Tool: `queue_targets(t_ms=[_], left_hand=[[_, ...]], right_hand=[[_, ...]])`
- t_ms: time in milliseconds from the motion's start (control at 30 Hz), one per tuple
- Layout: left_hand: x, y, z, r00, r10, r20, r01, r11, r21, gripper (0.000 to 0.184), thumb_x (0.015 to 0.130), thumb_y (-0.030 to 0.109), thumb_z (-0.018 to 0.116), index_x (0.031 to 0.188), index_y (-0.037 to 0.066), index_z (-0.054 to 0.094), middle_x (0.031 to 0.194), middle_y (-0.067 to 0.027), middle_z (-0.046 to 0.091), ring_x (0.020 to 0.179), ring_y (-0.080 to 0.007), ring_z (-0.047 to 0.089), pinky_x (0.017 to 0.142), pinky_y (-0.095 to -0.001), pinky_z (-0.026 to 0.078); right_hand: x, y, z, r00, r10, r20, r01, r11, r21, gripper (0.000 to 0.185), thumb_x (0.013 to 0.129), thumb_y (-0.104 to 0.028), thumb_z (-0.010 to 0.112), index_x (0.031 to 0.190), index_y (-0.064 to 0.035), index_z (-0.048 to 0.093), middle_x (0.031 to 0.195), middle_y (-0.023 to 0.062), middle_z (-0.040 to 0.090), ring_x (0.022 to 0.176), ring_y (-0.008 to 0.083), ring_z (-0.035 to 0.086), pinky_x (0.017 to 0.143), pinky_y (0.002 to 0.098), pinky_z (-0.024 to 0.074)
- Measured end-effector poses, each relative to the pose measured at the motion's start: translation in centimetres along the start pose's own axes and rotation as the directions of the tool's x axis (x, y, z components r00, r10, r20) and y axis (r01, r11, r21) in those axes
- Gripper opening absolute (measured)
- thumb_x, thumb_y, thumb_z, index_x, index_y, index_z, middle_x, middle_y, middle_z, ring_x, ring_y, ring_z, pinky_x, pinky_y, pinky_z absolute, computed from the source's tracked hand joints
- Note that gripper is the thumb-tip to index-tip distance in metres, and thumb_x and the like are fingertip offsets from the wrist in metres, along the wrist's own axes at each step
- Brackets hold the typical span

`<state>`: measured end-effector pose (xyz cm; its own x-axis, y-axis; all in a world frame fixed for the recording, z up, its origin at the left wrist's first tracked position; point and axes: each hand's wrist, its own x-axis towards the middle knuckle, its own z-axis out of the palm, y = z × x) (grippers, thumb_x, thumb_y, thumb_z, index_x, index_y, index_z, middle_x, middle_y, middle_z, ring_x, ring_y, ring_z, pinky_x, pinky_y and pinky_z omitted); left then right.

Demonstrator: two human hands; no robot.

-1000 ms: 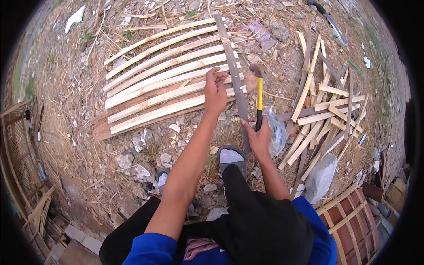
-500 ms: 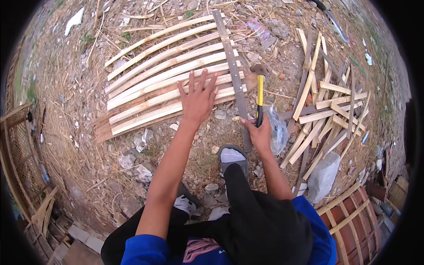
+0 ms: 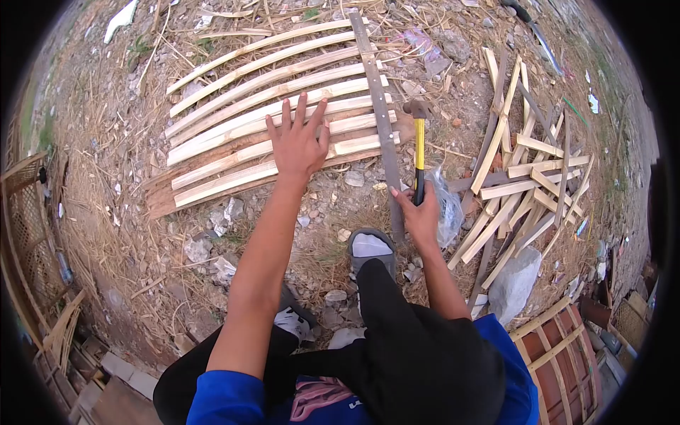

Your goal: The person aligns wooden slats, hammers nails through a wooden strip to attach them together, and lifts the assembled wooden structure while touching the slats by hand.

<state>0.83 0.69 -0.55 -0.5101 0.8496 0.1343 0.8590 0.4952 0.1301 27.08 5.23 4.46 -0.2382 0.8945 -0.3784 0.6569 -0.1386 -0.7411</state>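
Observation:
Several pale wooden slats [image 3: 234, 129] lie side by side on the ground, their right ends under a dark crosspiece [image 3: 379, 99] with nail heads along it. My left hand [image 3: 299, 145] rests with spread fingers on the lower slats, holding nothing. In my right hand [image 3: 419, 212] is a hammer [image 3: 419, 145] with a yellow and black handle, its head pointing away from me. The thumb of that hand touches the lower part of the crosspiece. A brown board [image 3: 161, 198] shows beneath the lower slats.
Loose wooden pieces [image 3: 528, 170] are heaped on the right, beside a grey rock [image 3: 515, 283] and a clear plastic bag [image 3: 448, 205]. A long blade with a dark handle [image 3: 542, 42] lies at the top right. My sandalled foot [image 3: 370, 244] is below the crosspiece.
My left hand has moved left from near the crosspiece onto the slats, and its fingers have spread. My right hand still grips the hammer in about the same place.

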Motion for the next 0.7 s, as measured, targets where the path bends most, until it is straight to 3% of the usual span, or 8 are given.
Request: queue_targets(t_ms=[133, 233, 367, 467, 567, 667, 700], left_hand=[[-0.2, -0.2, 0.1, 1.0, -0.005, 0.018, 0.006, 1.0, -0.012, 0.048, 0.099, 0.044, 0.045, 0.147, 0.039, 0.045, 0.159, -0.0028, 0.034, 0.146, -0.0349, 0.031, 0.117, -0.065, 0.015], [0.0, -0.4, 0.2, 1.0, 0.006, -0.011, -0.007, 0.999, -0.042, 0.047, 0.099, 0.045, 0.046, 0.146, 0.037, 0.047, 0.156, -0.0068, 0.038, 0.145, -0.0353, 0.031, 0.116, -0.0651, 0.015], [0.1, -0.1, -0.6, 0.997, -0.044, 0.058, 0.05, 0.994, -0.094, 0.044, 0.098, 0.044, 0.047, 0.141, 0.035, 0.052, 0.143, -0.0129, 0.045, 0.138, -0.0341, 0.036, 0.115, -0.0656, 0.014], [0.1, -0.1, -0.8, 0.998, -0.039, 0.052, 0.045, 0.993, -0.111, 0.044, 0.098, 0.045, 0.048, 0.139, 0.03, 0.053, 0.133, -0.0152, 0.047, 0.131, -0.0344, 0.039, 0.114, -0.0655, 0.014], [0.1, -0.2, -0.4, 0.998, -0.048, 0.035, 0.052, 0.993, -0.108, 0.048, 0.096, 0.046, 0.05, 0.136, 0.02, 0.052, 0.134, -0.0141, 0.048, 0.131, -0.0349, 0.04, 0.114, -0.0661, 0.013], [0.2, -0.3, -0.3, 0.999, -0.04, 0.013, 0.042, 0.992, -0.123, 0.054, 0.096, 0.047, 0.049, 0.133, 0.008, 0.051, 0.131, -0.0191, 0.05, 0.128, -0.037, 0.041, 0.111, -0.0664, 0.017], [0.1, -0.3, -0.3, 0.999, -0.042, 0.015, 0.044, 0.992, -0.121, 0.055, 0.096, 0.047, 0.049, 0.133, 0.006, 0.051, 0.131, -0.0193, 0.05, 0.128, -0.0371, 0.041, 0.111, -0.0666, 0.017]], right_hand=[[-0.9, 0.4, -1.6, 0.992, -0.119, -0.05, 0.117, 0.992, -0.04, 0.032, 0.096, -0.029, 0.065, 0.095, 0.0009, 0.056, 0.068, 0.0108, 0.058, 0.057, 0.0209, 0.054, 0.056, 0.0367, 0.0425], [-2.6, -1.0, -3.7, 0.99, -0.129, 0.049, 0.132, 0.99, -0.057, 0.033, 0.102, -0.031, 0.056, 0.106, 0.0019, 0.057, 0.069, 0.0054, 0.051, 0.062, 0.0155, 0.044, 0.058, 0.0335, 0.0387], [-3.7, -0.7, -5.0, 0.985, -0.112, 0.135, 0.131, 0.981, -0.144, 0.035, 0.101, -0.032, 0.058, 0.108, 0.0017, 0.058, 0.066, 0.006, 0.05, 0.06, 0.0163, 0.045, 0.057, 0.0348, 0.0393], [-4.4, 0.0, -4.6, 0.988, -0.1, 0.118, 0.115, 0.985, -0.129, 0.034, 0.101, -0.032, 0.058, 0.107, 0.0012, 0.058, 0.065, 0.0058, 0.05, 0.06, 0.0156, 0.046, 0.056, 0.0346, 0.039], [-4.7, 0.4, -4.2, 0.992, -0.06, 0.11, 0.074, 0.989, -0.131, 0.03, 0.1, -0.028, 0.059, 0.108, 0.0008, 0.06, 0.068, 0.014, 0.056, 0.059, 0.0225, 0.054, 0.058, 0.0378, 0.0431], [-4.9, 0.0, -3.9, 0.993, -0.053, 0.101, 0.059, 0.997, -0.053, 0.031, 0.101, -0.03, 0.058, 0.105, 0.0007, 0.058, 0.066, 0.004, 0.047, 0.061, 0.0132, 0.043, 0.057, 0.0331, 0.0385], [-4.9, 0.1, -3.8, 0.993, -0.064, 0.098, 0.07, 0.996, -0.054, 0.03, 0.101, -0.029, 0.058, 0.106, 0.0006, 0.058, 0.066, 0.0064, 0.049, 0.06, 0.0151, 0.045, 0.057, 0.0343, 0.0396]])
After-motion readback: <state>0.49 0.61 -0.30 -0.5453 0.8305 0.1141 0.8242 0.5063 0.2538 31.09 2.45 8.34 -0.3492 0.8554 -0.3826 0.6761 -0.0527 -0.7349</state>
